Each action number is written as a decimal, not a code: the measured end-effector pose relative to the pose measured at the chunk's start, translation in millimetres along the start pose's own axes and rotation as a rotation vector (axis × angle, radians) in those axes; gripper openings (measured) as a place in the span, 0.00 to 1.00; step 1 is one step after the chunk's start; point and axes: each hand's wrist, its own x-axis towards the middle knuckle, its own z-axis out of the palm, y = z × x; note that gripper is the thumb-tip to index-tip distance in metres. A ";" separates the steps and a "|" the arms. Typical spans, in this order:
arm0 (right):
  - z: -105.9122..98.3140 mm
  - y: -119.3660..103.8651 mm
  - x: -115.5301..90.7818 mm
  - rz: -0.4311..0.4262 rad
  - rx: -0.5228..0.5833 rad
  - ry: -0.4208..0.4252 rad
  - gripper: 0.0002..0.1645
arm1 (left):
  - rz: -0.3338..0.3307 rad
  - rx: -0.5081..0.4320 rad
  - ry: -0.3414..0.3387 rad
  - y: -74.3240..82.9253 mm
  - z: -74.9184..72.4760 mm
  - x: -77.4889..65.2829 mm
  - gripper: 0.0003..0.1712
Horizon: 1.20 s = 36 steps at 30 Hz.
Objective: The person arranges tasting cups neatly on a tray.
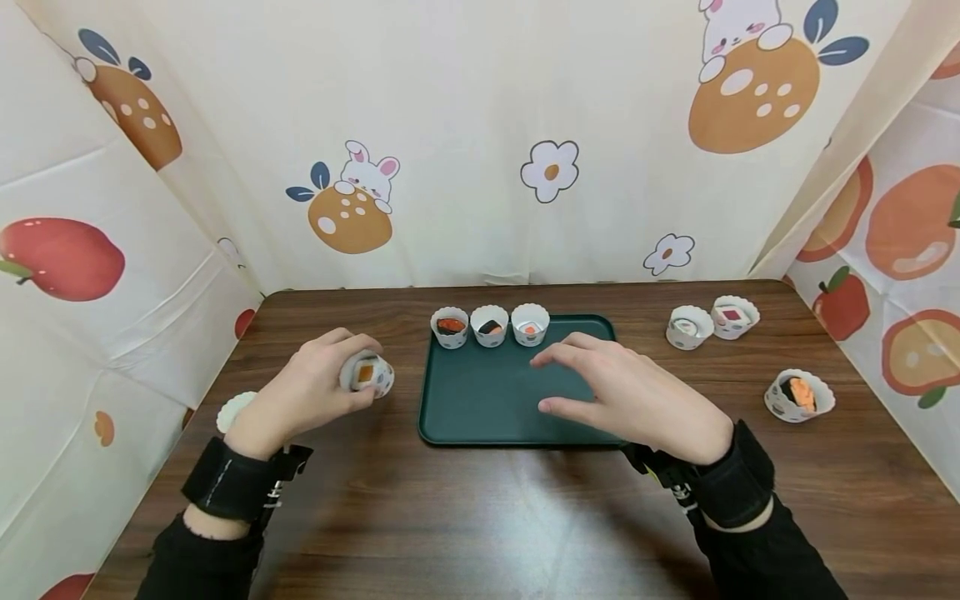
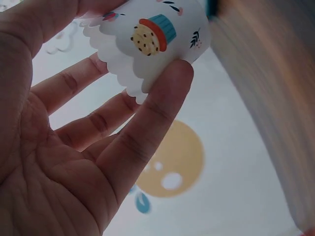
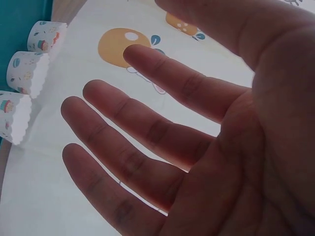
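Observation:
My left hand (image 1: pixel 309 390) pinches a white paper baking cup (image 1: pixel 383 379) at the left of the head view. In it sits a small sushi piece (image 1: pixel 365 372) with an orange-yellow top. The left wrist view shows the cup's cupcake print (image 2: pixel 152 34) and scalloped rim, with thumb and fingertips on its wall. My right hand (image 1: pixel 637 392) hovers over the right part of a dark green tray (image 1: pixel 487 408), fingers spread and holding nothing. Along the tray's back left edge stand three cups with sushi: a red-orange-topped cup (image 1: pixel 450 340), a middle cup (image 1: pixel 490 340) and a right cup (image 1: pixel 530 340).
On the right of the wooden table (image 1: pixel 420 517) stand two cups close together, a front cup (image 1: pixel 686 342) and a rear cup (image 1: pixel 731 329). Nearer is a cup with orange-topped sushi (image 1: pixel 798 408). Another white cup (image 1: pixel 234 410) is partly hidden behind my left wrist. Printed curtains (image 1: pixel 465 125) surround the table.

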 end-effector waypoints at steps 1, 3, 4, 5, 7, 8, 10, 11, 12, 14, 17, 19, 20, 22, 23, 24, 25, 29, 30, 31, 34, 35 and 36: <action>0.1 0.6 0.2 0.001 -0.002 0.001 0.25 | 0.020 -0.003 0.014 4.2 0.8 1.4 0.25; 0.3 1.8 0.8 0.002 -0.008 0.004 0.25 | 0.059 -0.017 0.039 12.6 2.8 4.4 0.25; 0.6 2.4 1.1 0.003 -0.011 0.006 0.24 | 0.080 -0.028 0.049 16.7 3.8 6.0 0.25; 1.0 2.9 1.5 0.006 -0.011 0.007 0.24 | 0.098 -0.036 0.058 20.5 5.0 7.8 0.25; 2.6 3.6 2.6 0.009 -0.013 0.006 0.24 | 0.125 -0.054 0.067 27.7 7.3 10.9 0.25; 3.7 3.7 3.4 0.010 -0.010 0.004 0.24 | 0.134 -0.061 0.069 30.9 8.2 12.3 0.26; 6.4 3.4 5.4 0.007 0.001 -0.003 0.24 | 0.152 -0.074 0.072 36.8 9.4 14.6 0.26; 7.8 3.2 6.5 0.005 0.006 -0.006 0.24 | 0.161 -0.080 0.073 39.6 10.0 16.0 0.27; 9.1 3.0 7.4 0.001 0.008 -0.007 0.24 | 0.171 -0.086 0.074 42.2 10.5 17.3 0.27; 11.0 2.7 8.9 -0.003 0.015 -0.009 0.23 | 0.191 -0.099 0.075 48.2 11.6 20.3 0.28; 12.0 3.1 9.9 -0.007 0.012 -0.004 0.23 | 0.222 -0.126 0.080 58.1 14.9 25.3 0.29; 12.0 3.9 10.2 -0.009 0.015 -0.001 0.22 | 0.243 -0.140 0.084 65.1 17.6 28.4 0.30; 11.8 4.2 10.5 -0.013 0.017 0.003 0.22 | 0.254 -0.147 0.087 68.6 19.1 30.0 0.30; 12.0 5.0 11.1 -0.021 0.022 0.009 0.21 | 0.278 -0.159 0.088 74.4 22.6 33.3 0.30; 12.3 5.5 11.5 -0.024 0.024 0.011 0.21 | 0.287 -0.163 0.088 77.2 24.1 34.9 0.30; 12.6 6.0 11.7 -0.026 0.026 0.013 0.20 | 0.296 -0.169 0.086 79.9 25.7 36.5 0.30; 12.9 6.4 12.0 -0.028 0.028 0.015 0.20 | 0.305 -0.173 0.086 82.4 27.4 38.0 0.30; 14.5 7.0 14.1 -0.029 0.036 0.013 0.19 | 0.348 -0.185 0.105 90.3 34.3 42.9 0.31; 14.8 6.9 14.7 -0.028 0.038 0.011 0.19 | 0.358 -0.184 0.111 92.0 36.2 44.0 0.31; 15.2 6.8 15.3 -0.029 0.040 0.010 0.19 | 0.368 -0.182 0.117 93.7 38.0 44.9 0.31; 16.3 6.8 16.7 -0.033 0.039 0.012 0.18 | 0.390 -0.184 0.127 98.6 43.0 47.6 0.30; 16.7 6.9 17.1 -0.035 0.040 0.013 0.18 | 0.395 -0.186 0.128 100.1 44.5 48.3 0.30; 17.1 7.0 17.6 -0.038 0.040 0.015 0.18 | 0.401 -0.189 0.132 101.0 46.2 49.1 0.29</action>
